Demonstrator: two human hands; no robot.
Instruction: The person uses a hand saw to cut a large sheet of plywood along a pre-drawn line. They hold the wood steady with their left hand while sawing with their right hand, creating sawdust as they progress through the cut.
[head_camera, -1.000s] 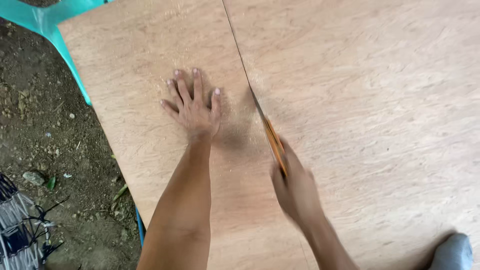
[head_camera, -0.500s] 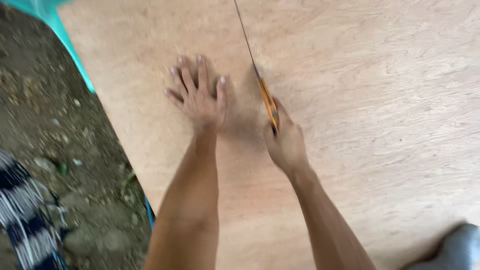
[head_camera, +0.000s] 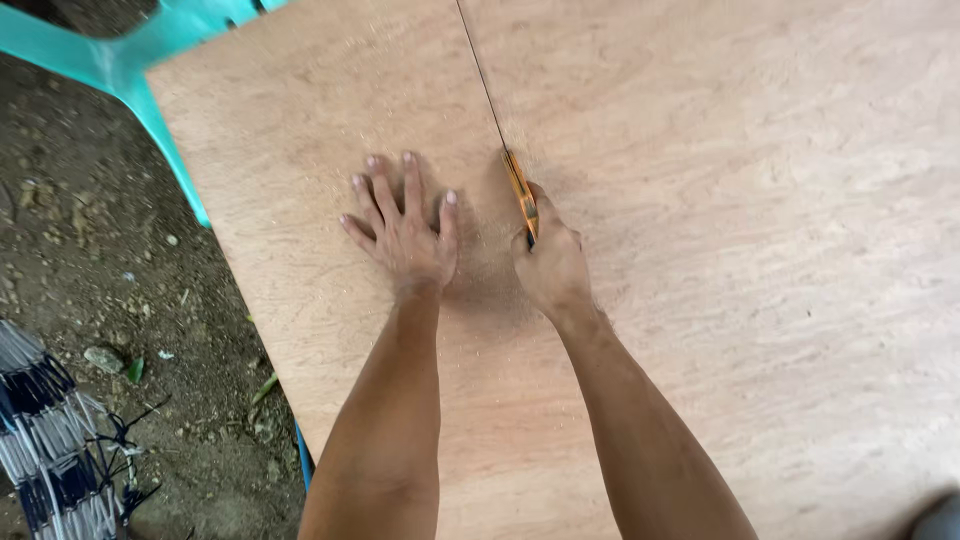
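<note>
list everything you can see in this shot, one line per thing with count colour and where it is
plywood sheet: 1, light brown, fills most of the view, a thin dark line running down it from the top edge
utility knife: 1, orange handle, on the dark line near the middle, held in the right hand
plastic chair: 1, turquoise, top left, under the sheet's corner
dirt ground: brown with small stones and leaves, left side
striped woven thing: 1, dark blue and white, bottom left, kind unclear
grey object: 1, bottom right corner, too cropped to tell
left hand: 1, flat on the sheet, fingers spread, left of the knife
right hand: 1, gripping the knife
</note>
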